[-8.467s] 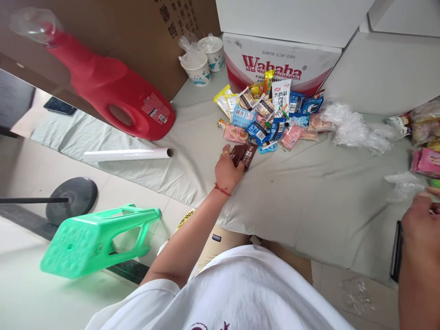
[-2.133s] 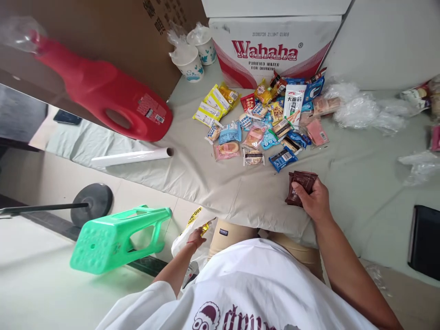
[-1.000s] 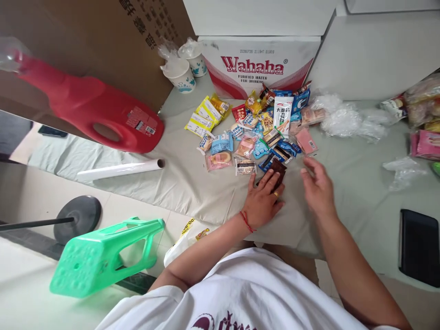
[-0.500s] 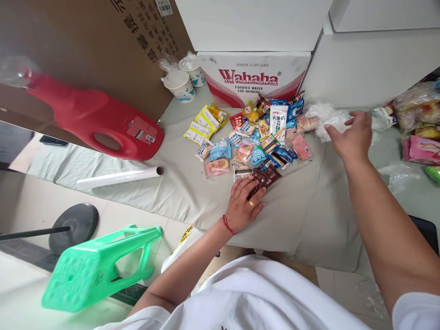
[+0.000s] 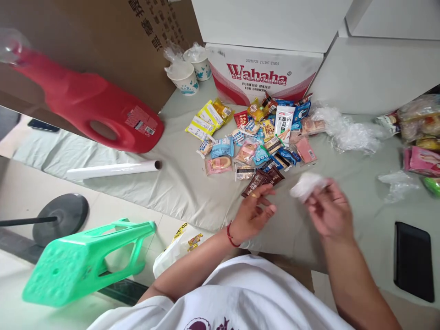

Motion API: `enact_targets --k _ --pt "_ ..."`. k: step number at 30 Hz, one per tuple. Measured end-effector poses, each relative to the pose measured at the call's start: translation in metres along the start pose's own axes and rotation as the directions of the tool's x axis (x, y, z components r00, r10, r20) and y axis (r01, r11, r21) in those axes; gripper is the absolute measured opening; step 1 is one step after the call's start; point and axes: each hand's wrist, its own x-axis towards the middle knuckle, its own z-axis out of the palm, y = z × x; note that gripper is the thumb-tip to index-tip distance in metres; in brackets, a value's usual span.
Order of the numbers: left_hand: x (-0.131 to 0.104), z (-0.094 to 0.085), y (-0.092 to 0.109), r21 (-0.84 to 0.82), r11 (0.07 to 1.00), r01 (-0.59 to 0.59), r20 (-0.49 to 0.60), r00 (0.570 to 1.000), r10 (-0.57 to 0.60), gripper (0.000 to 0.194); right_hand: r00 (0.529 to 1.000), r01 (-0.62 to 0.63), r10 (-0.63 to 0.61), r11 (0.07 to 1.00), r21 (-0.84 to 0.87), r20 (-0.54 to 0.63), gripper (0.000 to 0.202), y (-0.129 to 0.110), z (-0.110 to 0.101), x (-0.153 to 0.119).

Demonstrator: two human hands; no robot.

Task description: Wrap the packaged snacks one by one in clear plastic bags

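In my right hand point(image 5: 332, 208) is a crumpled white, translucent plastic bag point(image 5: 308, 185), gripped between thumb and fingers above the cloth. My left hand point(image 5: 252, 215), with a ring and a red string bracelet, hovers to its left, fingers loosely curled and apart, holding nothing. Just beyond the left fingertips lie brown snack packets point(image 5: 257, 181). Behind them spreads a pile of small wrapped snacks, among them a white packet point(image 5: 283, 123), a pink packet point(image 5: 305, 150) and yellow packets point(image 5: 206, 120). More crumpled clear plastic bags point(image 5: 359, 135) rest right of the pile.
A Wahaha water carton point(image 5: 261, 75) and bag-lined paper cups point(image 5: 184, 80) stand behind. At left are a red jug point(image 5: 92, 110), a white tube point(image 5: 115, 169) and a green plastic stool point(image 5: 85, 256). A black phone point(image 5: 413, 261) and packaged snacks point(image 5: 422, 158) lie at right.
My right hand has come back from the heap of clear bags toward the middle, now carrying one crumpled bag. My left hand has lifted off the brown packets and drawn slightly nearer me.
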Motion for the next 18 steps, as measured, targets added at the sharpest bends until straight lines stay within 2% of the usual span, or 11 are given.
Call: enact_targets --k 2,4,7,10,13,16,18 --pt "0.001 0.01 0.001 -0.224 0.955 0.196 0.083 0.98 -0.181 0.067 0.984 -0.129 0.129 0.992 -0.007 0.121 0.036 0.017 0.023 -0.02" --pt "0.002 0.012 -0.003 -0.311 0.897 0.315 0.081 0.949 -0.306 0.059 0.97 -0.187 0.188 0.982 -0.019 0.153 0.038 0.028 0.035 -0.029" --pt "-0.002 0.007 -0.012 -0.298 0.874 0.385 -0.036 0.91 -0.413 0.044 0.966 -0.233 0.233 0.972 -0.02 0.111 0.042 0.032 0.036 -0.03" --pt "-0.007 -0.001 -0.015 -0.288 0.883 0.371 -0.088 0.908 -0.41 0.038 0.935 -0.32 0.32 0.947 -0.027 0.15 0.045 0.029 0.026 -0.029" --pt "-0.009 -0.007 -0.009 -0.376 0.867 0.326 -0.045 0.928 -0.369 0.035 0.908 -0.371 0.367 0.928 -0.018 0.201 0.044 0.029 0.015 -0.034" --pt "-0.009 -0.012 0.0 -0.51 0.795 0.329 0.113 0.942 -0.317 0.039 0.912 -0.33 0.335 0.942 -0.064 0.236 0.039 0.031 0.007 -0.043" --pt "-0.008 -0.013 0.006 -0.556 0.718 0.419 0.245 0.908 -0.34 0.046 0.908 -0.27 0.302 0.952 -0.147 0.291 0.036 0.032 0.003 -0.048"
